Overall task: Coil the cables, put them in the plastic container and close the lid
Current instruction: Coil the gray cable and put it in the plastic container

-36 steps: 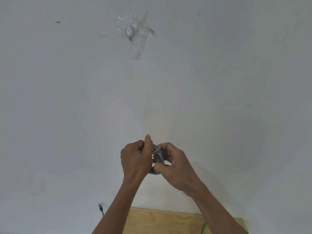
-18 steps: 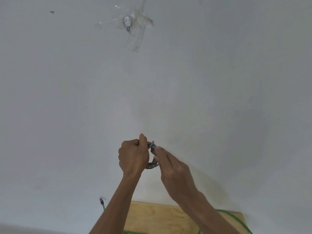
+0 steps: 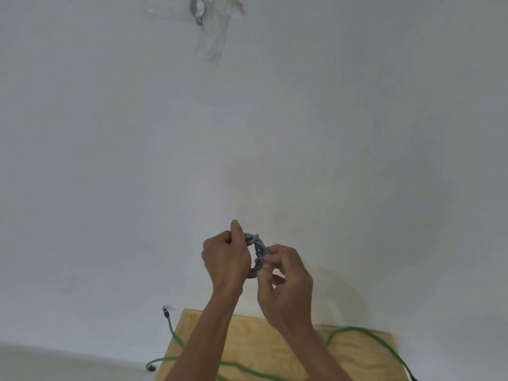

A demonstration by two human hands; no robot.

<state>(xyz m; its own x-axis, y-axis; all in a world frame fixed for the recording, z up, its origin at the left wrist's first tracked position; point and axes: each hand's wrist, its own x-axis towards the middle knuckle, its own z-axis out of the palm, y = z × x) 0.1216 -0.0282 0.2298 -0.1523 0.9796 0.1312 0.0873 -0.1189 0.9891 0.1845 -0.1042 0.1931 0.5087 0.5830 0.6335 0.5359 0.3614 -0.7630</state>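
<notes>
A small coil of grey cable (image 3: 258, 253) is held up in front of the white wall, between both hands. My left hand (image 3: 226, 257) grips the coil's left side, thumb pointing up. My right hand (image 3: 286, 279) pinches the coil's right side with curled fingers. A long green cable (image 3: 365, 335) lies loose across the wooden table (image 3: 247, 342) below, one end with a dark plug (image 3: 165, 313) hanging off the table's left edge. The plastic container is not in view.
A small metal fitting under clear tape (image 3: 198, 9) sticks to the white wall high up. The wooden table's far edge meets the wall. A second green cable end (image 3: 151, 368) hangs at the lower left.
The view has tilted down, showing more of the table and the green cable. My right hand's fingers have curled round the coil's right side; my left hand keeps its grip.
</notes>
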